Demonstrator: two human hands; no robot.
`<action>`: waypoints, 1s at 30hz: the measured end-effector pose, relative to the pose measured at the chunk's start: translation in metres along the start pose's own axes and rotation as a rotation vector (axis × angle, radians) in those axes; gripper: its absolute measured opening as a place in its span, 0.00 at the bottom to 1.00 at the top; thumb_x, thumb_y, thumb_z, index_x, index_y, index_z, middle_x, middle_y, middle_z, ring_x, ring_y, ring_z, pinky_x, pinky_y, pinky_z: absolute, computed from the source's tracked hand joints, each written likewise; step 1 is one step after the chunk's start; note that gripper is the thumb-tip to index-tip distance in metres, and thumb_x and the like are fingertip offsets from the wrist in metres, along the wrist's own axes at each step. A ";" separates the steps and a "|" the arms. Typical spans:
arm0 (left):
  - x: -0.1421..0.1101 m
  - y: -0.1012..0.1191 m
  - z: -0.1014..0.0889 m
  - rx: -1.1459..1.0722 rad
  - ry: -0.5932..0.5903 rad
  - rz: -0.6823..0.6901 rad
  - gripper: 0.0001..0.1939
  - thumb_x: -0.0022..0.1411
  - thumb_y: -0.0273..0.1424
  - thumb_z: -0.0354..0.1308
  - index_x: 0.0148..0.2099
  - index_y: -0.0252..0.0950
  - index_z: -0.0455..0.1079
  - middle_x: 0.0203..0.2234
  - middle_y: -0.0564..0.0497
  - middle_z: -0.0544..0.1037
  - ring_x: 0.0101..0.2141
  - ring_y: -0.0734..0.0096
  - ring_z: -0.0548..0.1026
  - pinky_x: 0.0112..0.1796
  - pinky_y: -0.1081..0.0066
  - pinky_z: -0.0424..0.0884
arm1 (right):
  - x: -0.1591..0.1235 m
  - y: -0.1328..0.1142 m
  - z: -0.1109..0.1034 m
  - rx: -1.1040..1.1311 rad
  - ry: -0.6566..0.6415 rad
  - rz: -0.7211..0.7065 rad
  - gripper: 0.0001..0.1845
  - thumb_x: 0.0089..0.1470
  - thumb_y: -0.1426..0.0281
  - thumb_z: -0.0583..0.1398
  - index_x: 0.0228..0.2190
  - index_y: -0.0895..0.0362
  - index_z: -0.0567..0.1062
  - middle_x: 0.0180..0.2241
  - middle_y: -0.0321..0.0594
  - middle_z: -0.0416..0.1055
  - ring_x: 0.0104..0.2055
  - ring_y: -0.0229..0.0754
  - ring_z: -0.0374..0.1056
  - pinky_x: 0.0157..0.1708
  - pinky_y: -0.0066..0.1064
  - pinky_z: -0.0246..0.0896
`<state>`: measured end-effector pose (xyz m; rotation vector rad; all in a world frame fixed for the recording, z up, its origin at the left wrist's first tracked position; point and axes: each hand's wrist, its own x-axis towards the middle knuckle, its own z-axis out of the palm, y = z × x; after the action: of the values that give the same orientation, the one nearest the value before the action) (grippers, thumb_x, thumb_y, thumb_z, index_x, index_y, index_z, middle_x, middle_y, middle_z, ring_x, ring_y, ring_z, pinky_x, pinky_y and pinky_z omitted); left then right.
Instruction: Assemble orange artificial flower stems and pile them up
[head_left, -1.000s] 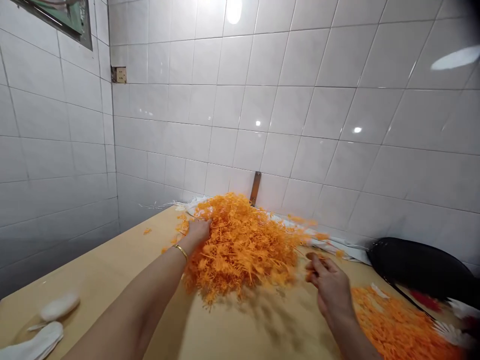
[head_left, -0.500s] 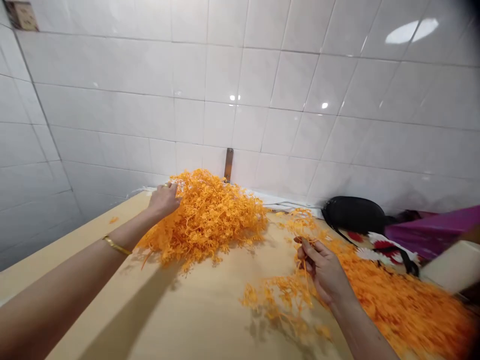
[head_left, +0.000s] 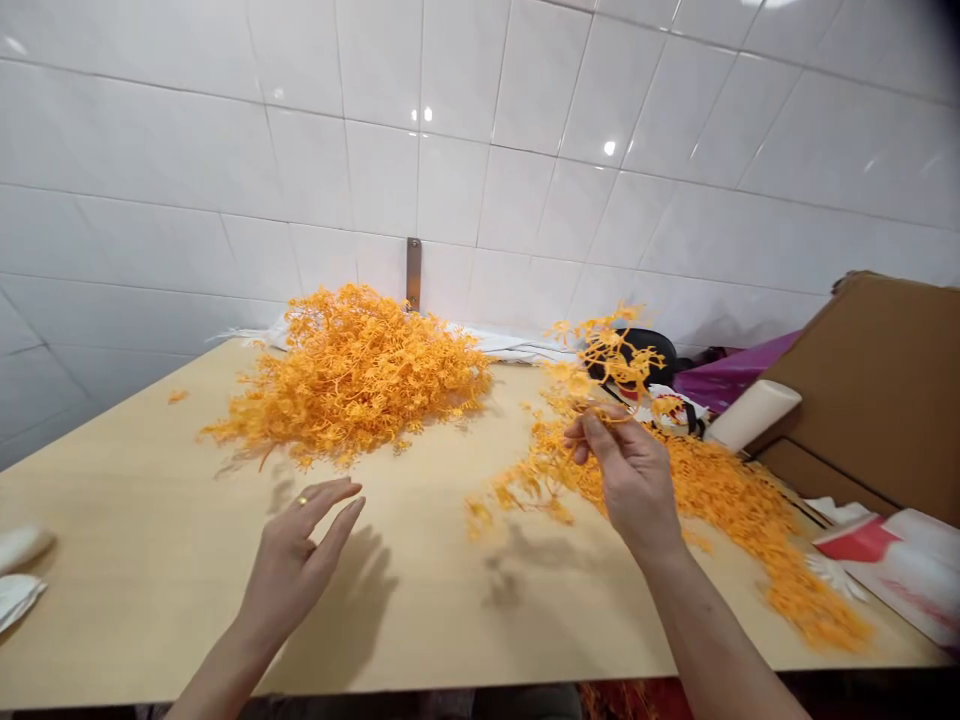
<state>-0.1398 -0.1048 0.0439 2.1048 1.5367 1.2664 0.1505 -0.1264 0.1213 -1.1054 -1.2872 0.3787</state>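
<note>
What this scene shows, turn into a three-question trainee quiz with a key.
1. Which hand holds an orange sprig: (a) left, (b) right, (c) both?
2. True or false: the left hand is empty.
3. Fill in: behind the large orange heap, a brown strip stands against the ____ wall.

Key: 1. b, the right hand; 2. true; 3. tiled.
</note>
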 end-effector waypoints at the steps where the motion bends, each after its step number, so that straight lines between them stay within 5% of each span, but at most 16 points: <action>1: -0.008 0.000 -0.003 -0.026 0.013 -0.042 0.14 0.53 0.41 0.51 0.36 0.39 0.70 0.35 0.48 0.75 0.37 0.65 0.72 0.24 0.77 0.68 | -0.003 0.000 0.004 -0.082 -0.008 -0.048 0.09 0.52 0.66 0.54 0.34 0.55 0.70 0.28 0.37 0.67 0.24 0.34 0.61 0.27 0.28 0.60; 7: -0.043 -0.004 -0.025 -0.114 0.181 -0.402 0.12 0.48 0.42 0.55 0.32 0.41 0.71 0.32 0.54 0.76 0.37 0.65 0.73 0.39 0.73 0.68 | -0.038 0.030 0.032 -0.614 -0.398 -0.345 0.20 0.51 0.78 0.48 0.45 0.56 0.66 0.39 0.47 0.63 0.41 0.43 0.61 0.40 0.36 0.59; 13: -0.045 -0.018 -0.030 -0.114 0.114 -0.507 0.15 0.46 0.44 0.56 0.32 0.40 0.71 0.31 0.54 0.77 0.38 0.64 0.72 0.42 0.71 0.67 | -0.073 0.062 0.033 -0.817 -0.686 -0.272 0.38 0.36 0.86 0.49 0.52 0.56 0.57 0.53 0.50 0.50 0.51 0.48 0.52 0.46 0.41 0.55; 16: -0.034 -0.020 -0.027 -0.066 0.057 -0.511 0.15 0.46 0.45 0.55 0.33 0.41 0.71 0.31 0.54 0.77 0.38 0.64 0.72 0.41 0.72 0.68 | -0.081 0.064 0.022 -0.833 -0.698 -0.178 0.42 0.33 0.86 0.48 0.53 0.54 0.55 0.54 0.48 0.49 0.48 0.46 0.54 0.44 0.40 0.57; 25: 0.001 -0.017 -0.009 -0.062 -0.128 -0.329 0.14 0.45 0.44 0.56 0.30 0.41 0.72 0.29 0.52 0.77 0.32 0.65 0.74 0.32 0.75 0.70 | -0.092 0.075 -0.019 -0.916 -0.563 -0.082 0.26 0.47 0.82 0.47 0.47 0.55 0.63 0.44 0.46 0.63 0.44 0.43 0.61 0.42 0.35 0.60; 30: 0.035 0.007 0.014 -0.280 -0.456 -0.350 0.13 0.50 0.41 0.54 0.30 0.38 0.71 0.27 0.51 0.76 0.31 0.68 0.73 0.32 0.75 0.67 | -0.098 0.078 -0.009 -0.849 -0.589 -0.089 0.29 0.46 0.81 0.47 0.51 0.55 0.58 0.44 0.46 0.62 0.44 0.44 0.59 0.42 0.36 0.58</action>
<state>-0.1221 -0.0733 0.0574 1.6996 1.3530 0.7603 0.1553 -0.1683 0.0032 -1.7024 -2.1145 0.0671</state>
